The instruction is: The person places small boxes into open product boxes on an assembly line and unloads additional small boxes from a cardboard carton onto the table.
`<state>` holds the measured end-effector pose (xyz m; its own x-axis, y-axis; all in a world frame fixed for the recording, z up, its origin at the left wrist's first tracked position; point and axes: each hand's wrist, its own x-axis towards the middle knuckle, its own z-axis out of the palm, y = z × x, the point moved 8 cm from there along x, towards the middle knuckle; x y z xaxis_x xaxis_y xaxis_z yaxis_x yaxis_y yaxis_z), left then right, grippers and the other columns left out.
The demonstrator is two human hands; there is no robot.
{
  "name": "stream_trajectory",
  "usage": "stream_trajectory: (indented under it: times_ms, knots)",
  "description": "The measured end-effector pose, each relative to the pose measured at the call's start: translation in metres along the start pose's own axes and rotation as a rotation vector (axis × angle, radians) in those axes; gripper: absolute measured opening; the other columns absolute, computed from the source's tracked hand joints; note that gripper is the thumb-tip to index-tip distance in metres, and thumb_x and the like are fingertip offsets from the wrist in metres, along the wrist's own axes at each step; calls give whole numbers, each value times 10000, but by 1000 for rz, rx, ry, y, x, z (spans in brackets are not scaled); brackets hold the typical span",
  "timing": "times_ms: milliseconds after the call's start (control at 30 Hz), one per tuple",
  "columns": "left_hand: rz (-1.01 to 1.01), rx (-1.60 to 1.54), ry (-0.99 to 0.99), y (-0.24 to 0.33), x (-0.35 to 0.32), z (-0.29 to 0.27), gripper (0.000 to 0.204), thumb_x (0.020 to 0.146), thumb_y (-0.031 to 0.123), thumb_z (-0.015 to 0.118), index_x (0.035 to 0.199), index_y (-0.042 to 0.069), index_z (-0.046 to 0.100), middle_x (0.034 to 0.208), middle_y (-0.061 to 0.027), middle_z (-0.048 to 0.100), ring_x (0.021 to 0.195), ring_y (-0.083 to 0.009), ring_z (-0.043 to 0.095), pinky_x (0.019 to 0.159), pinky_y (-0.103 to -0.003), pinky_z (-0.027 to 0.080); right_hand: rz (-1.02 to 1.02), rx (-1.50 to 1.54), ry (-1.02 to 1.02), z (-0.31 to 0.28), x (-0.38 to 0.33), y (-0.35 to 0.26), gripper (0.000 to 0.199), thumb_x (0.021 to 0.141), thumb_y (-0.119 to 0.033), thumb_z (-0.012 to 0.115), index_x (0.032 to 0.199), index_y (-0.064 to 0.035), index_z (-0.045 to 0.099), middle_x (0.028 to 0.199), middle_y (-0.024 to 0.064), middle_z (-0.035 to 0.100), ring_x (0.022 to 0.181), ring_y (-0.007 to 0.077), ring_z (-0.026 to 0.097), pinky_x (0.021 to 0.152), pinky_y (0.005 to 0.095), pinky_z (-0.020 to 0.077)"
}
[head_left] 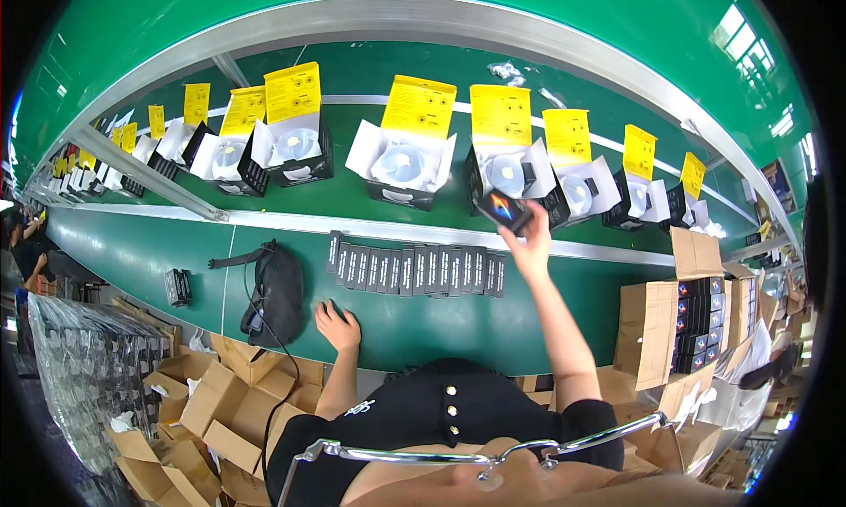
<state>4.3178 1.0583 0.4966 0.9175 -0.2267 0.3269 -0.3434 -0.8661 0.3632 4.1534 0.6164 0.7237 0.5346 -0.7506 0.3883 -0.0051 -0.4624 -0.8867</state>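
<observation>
My right hand [531,242] is stretched forward and grips a small black box [504,210] with a colourful flame-like print. It holds this box at the front of an open black carton [476,176] with a yellow lid flap and a round, clear-wrapped item inside. My left hand [337,326] lies on the green table near its front edge, fingers apart, with nothing in it. Just beyond it, a row of several slim black boxes [414,271] stands side by side.
More open yellow-lidded cartons [401,165] line the far side behind a metal rail [599,249]. A black bag [275,295] and a small black stack [178,287] lie left. Brown cartons [648,335] holding black boxes stand right; opened brown cartons [238,410] crowd lower left.
</observation>
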Motion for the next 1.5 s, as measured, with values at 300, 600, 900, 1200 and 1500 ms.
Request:
stream_trajectory:
  times_ms: [300,600,900,1200,1500]
  knots:
    - [-13,-51,30,-19,14,-2,481,866,191,583,1293,-16,504,1361,-240,472,1285,-429,408,1075,-532,318,-151,-1217,-699,226,151,22,550,561,-265,874,1041,-49,713,1072,145,687,1112,329,596,1009,511,412]
    - [-14,-47,26,-33,23,2,477,866,204,576,1281,-22,513,1362,-244,476,1277,-431,421,1068,-533,323,-181,-1506,-643,282,133,129,247,897,-237,558,999,-160,770,1034,72,737,1138,267,621,1136,608,198]
    - [-18,-60,38,-55,35,2,468,861,197,579,1272,-19,516,1370,-238,472,1293,-426,407,1079,-529,315,-390,-638,-499,219,46,16,341,741,-81,706,1073,-37,641,1098,148,656,1082,354,603,1007,470,438]
    - [-47,-78,78,-76,48,-11,452,849,194,624,1238,-18,535,1294,-203,535,1237,-384,468,1048,-497,354,66,-461,-84,72,-142,71,345,755,-96,730,1084,-37,645,1065,161,643,1003,336,619,877,410,504]
    - [-328,-533,-76,-124,187,43,706,887,346,711,1416,-39,446,1197,-211,613,1067,-288,615,943,-371,475,510,-393,-145,74,-185,95,410,753,-150,791,1122,-50,641,1174,147,593,947,264,633,805,366,527]
